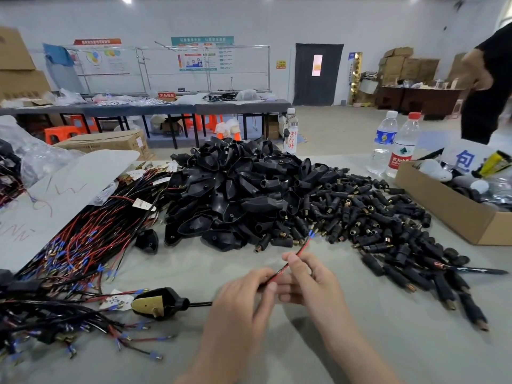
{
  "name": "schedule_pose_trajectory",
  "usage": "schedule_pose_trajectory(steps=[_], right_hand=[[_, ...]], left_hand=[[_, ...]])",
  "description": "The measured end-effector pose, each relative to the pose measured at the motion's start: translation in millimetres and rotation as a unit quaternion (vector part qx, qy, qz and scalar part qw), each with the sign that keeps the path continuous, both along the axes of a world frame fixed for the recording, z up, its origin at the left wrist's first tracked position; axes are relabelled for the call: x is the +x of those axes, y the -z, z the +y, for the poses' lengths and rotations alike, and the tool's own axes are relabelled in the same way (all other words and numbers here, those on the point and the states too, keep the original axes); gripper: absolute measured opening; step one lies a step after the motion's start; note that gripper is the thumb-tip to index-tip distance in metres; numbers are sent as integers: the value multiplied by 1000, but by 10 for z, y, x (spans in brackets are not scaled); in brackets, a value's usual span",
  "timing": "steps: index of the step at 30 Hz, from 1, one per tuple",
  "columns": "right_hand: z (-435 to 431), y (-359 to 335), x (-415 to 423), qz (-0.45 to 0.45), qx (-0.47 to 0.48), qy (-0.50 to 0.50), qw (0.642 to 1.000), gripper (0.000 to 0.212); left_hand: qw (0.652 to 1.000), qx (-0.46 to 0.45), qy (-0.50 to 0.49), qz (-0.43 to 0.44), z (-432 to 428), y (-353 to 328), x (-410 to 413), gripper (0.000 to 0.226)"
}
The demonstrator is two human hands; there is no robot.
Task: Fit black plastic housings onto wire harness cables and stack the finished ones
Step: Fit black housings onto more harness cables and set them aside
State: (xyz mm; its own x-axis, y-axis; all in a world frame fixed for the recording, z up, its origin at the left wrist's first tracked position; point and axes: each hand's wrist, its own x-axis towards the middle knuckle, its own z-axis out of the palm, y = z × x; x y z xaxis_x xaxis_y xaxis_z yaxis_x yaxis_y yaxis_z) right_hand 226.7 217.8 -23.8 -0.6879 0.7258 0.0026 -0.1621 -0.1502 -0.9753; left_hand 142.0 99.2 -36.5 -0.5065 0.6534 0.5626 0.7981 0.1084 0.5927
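My left hand (243, 303) and my right hand (310, 278) both pinch one red-and-black harness cable (300, 250) above the table. Its blue-sleeved terminals point up to the right, toward the heap of black plastic housings (235, 189). The cable's other end runs left into a black housing with a brass plate (155, 303) that lies on the table. A spread of small black cylindrical connectors (388, 231) lies to the right of the heap. Loose harness cables (83, 239) with blue terminals lie in a pile on the left.
An open cardboard box (448, 206) stands at the right, with two water bottles (393, 145) behind it. A third bottle (291, 134) stands behind the heap. One single housing (146, 241) lies apart. A person in black (490, 84) stands at far right.
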Motion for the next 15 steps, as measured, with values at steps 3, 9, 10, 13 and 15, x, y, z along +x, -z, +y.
schedule_pose_trajectory(steps=[3,9,10,13,15], right_hand=[[5,14,15,0,48,-7,999,15],[150,93,80,-93,196,35,976,19],[215,92,112,-101,208,77,970,20],[446,73,283,-185,305,250,900,17],[558,90,410,-304,362,313,824,32]], left_hand=[[997,-13,46,-63,36,69,-31,22],[994,-18,34,-99,37,150,-148,12],[993,-22,34,-112,41,156,-153,6],[988,-22,24,-152,37,209,-196,12],[986,-26,31,-161,29,214,-197,11]])
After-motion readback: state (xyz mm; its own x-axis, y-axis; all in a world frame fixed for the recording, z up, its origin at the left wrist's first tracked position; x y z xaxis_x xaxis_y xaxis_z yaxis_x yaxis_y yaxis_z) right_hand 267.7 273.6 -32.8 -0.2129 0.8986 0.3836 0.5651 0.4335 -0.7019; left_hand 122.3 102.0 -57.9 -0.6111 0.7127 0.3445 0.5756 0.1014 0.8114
